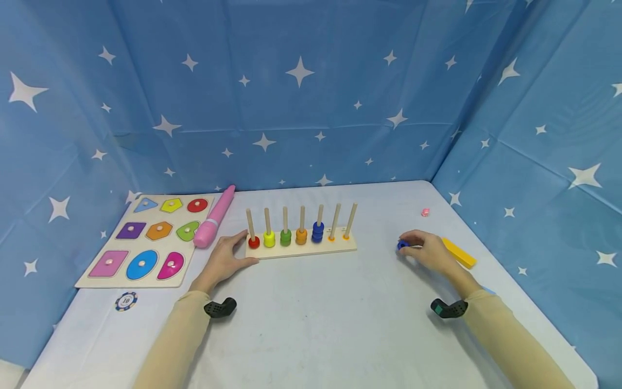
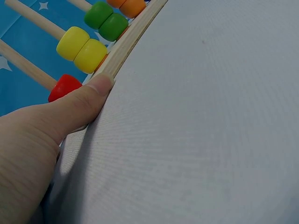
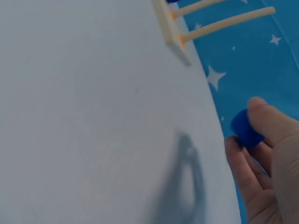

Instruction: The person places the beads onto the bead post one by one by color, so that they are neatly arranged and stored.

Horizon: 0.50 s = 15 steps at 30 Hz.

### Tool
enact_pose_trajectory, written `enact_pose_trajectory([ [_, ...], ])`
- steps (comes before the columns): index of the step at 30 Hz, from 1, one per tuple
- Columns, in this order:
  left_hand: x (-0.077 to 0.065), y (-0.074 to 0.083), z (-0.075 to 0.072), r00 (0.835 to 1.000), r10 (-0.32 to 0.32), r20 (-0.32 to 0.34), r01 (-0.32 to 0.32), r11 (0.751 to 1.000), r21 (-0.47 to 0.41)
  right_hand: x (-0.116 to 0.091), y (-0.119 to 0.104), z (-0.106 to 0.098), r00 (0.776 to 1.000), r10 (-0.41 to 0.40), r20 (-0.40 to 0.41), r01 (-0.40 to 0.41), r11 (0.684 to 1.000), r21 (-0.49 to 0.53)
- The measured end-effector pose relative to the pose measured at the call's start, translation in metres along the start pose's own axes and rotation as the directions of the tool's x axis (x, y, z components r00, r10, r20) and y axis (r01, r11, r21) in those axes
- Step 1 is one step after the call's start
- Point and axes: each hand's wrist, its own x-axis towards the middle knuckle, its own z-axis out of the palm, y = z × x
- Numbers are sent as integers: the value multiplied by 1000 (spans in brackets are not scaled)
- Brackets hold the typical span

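Note:
A wooden peg board (image 1: pixel 301 250) stands at the back of the table with a row of upright pegs. Red (image 1: pixel 254 242), yellow (image 1: pixel 269 239), green (image 1: pixel 285 237), orange (image 1: pixel 301 236) and blue beads (image 1: pixel 318 232) sit on its pegs; the two rightmost pegs are bare. My left hand (image 1: pixel 224 263) grips the board's left end, its thumb (image 2: pixel 96 88) against the front edge beside the red bead. Well to the right of the board, my right hand (image 1: pixel 427 253) pinches a loose blue bead (image 3: pixel 245 128) between thumb and fingers, close over the table in the head view.
At the left lies a shape puzzle board (image 1: pixel 190 270), with a pink stick-like toy (image 1: pixel 216 216) at its right edge. A poker chip (image 1: pixel 126 301) rests in front of it. Beyond my right hand are a yellow block (image 1: pixel 459 253) and a small pink piece (image 1: pixel 425 212).

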Motion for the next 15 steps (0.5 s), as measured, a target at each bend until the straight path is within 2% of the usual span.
enact_pose_trajectory([
  [3, 0, 0, 0, 1000, -1, 1, 1, 1000, 0, 6, -11, 0, 997, 4, -79, 6, 991, 133],
  [6, -1, 1, 0, 1000, -1, 0, 1, 1000, -5, 16, -25, 1, 988, 34, -148, 5, 967, 255],
  [11, -1, 2, 0, 1000, 1, -1, -1, 1000, -7, 35, -54, 1, 977, 60, -203, 17, 934, 357],
  [15, 0, 2, 0, 1000, 3, -2, -3, 1000, -4, 55, -88, 5, 972, -6, -233, 109, 897, 428],
])
